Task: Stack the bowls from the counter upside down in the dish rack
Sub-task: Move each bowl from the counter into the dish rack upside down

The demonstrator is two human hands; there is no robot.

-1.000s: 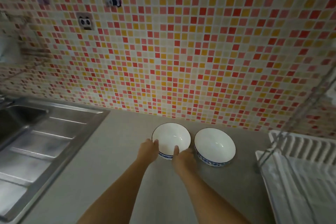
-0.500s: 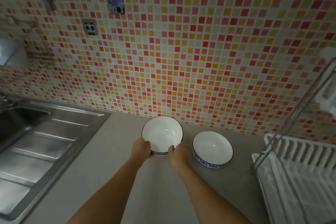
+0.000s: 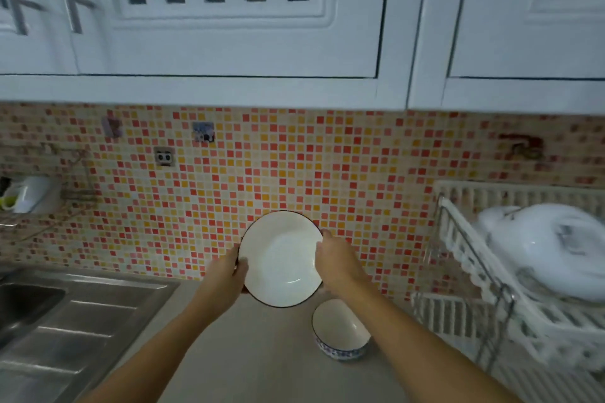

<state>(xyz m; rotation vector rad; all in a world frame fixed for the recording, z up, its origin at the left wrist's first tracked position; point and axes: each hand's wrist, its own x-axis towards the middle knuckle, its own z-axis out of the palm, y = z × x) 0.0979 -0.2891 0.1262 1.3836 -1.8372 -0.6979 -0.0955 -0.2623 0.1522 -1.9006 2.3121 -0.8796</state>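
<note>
White bowl (image 3: 281, 258) lifted off counter (image 3: 248, 347) by left hand (image 3: 226, 275) and right hand (image 3: 335, 260), tilted toward camera.

Both hands hold a white bowl (image 3: 281, 258) off the counter (image 3: 262, 353), tilted so its inside faces the camera: the left hand (image 3: 226, 275) grips the rim at nine o'clock, the right hand (image 3: 337, 260) at three o'clock. A second bowl (image 3: 340, 329) sits upright on the counter at five o'clock from it. The dish rack (image 3: 510, 288) stands at three o'clock, the steel sink (image 3: 65, 321) at eight o'clock.
</note>
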